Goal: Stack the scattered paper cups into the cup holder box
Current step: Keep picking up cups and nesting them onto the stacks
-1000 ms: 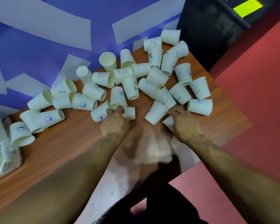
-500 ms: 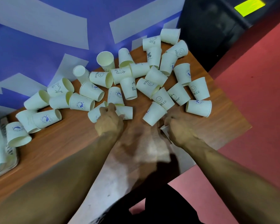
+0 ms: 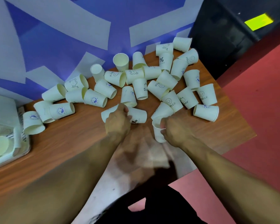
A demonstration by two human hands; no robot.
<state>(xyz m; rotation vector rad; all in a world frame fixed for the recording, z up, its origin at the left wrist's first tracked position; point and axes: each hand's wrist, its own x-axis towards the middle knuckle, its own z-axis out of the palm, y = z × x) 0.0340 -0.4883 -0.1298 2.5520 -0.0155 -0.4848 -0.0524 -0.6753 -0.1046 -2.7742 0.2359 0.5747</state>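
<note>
Right hand point(image 3: 176, 128) grips a paper cup point(image 3: 158, 133); left hand point(image 3: 117, 121) grips another.

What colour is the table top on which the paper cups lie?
Reddish-brown wood grain, seen in the head view: table top, under pale paper cups.

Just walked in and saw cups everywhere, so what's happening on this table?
A person is gathering scattered paper cups lying on a wooden table. The right hand grips one cup near the table's front edge, and the left hand closes on another cup lying on its side. Most cups are not yet collected. A white box sits at far left.
</note>
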